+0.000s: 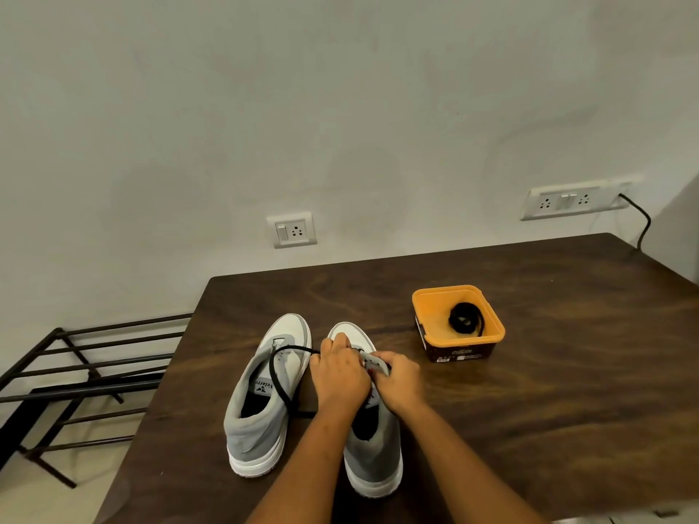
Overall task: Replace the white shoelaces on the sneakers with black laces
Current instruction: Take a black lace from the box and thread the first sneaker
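Two grey-and-white sneakers stand side by side on a dark wooden table (pixel 529 410), toes pointing away from me. The left sneaker (pixel 261 395) has no lace in its eyelets. A black lace (pixel 281 383) trails from my left hand across the left sneaker's tongue and down between the shoes. Both hands sit over the eyelet area of the right sneaker (pixel 374 455). My left hand (pixel 338 372) pinches the black lace there. My right hand (pixel 401 380) grips the grey eyelet flap of the right sneaker. The lacing under my hands is hidden.
An orange plastic tub (pixel 427 300) stands on the table to the right of the shoes with a coiled black lace (pixel 466 319) inside. A black metal rack (pixel 75 372) stands on the floor to the left. Wall sockets and a black cable (pixel 643 221) are behind the table.
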`<state>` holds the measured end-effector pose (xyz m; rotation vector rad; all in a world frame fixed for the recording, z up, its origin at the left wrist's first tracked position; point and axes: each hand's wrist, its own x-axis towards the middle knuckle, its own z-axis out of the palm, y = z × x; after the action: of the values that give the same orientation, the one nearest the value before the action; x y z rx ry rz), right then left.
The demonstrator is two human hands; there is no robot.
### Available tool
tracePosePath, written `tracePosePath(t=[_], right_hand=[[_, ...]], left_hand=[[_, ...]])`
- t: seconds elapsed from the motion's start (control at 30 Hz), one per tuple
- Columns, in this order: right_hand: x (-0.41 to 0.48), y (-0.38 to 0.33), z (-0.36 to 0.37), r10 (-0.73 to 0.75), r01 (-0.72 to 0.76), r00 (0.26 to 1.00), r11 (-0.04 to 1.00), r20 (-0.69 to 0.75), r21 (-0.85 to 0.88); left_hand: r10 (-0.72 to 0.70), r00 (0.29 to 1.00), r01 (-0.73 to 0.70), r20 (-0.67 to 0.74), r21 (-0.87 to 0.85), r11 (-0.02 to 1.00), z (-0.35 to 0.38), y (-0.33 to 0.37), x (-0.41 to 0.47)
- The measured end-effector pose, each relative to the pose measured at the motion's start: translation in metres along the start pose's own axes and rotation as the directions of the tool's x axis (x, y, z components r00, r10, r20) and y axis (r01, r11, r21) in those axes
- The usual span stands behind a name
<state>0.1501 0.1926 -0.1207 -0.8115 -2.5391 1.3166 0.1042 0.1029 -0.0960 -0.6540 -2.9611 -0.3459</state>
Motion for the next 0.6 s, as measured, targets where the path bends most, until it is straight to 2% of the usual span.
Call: tracePosePath(t=[0.17,0.27,0.43,0.6], right_hand=[[-0.002,-0.001,0.0,-0.007,0.006,1.0,0.999,-0.012,-0.042],[-0.003,0.0,0.002,0.042,-0.043,0.998,0.999,-0.048,-0.009],[0.0,0.0,0.001,0.053,-0.052,0.998,0.998,-0.038,0.04],[0.002,0.001,0.0,0.027,-0.027,1.0,1.0,0.003,-0.001]], left_hand=[[0.124,0.992,-0.124,0.008,0.103,0.987,-0.005,-0.002,0.002],[0.16,0.987,-0.161,0.02,0.155,0.975,-0.005,-0.001,0.003],[0.185,0.981,-0.188,0.052,0.046,0.981,0.0,-0.009,0.006],[0.183,0.983,-0.184,0.026,0.042,0.982,0.001,-0.011,0.007]])
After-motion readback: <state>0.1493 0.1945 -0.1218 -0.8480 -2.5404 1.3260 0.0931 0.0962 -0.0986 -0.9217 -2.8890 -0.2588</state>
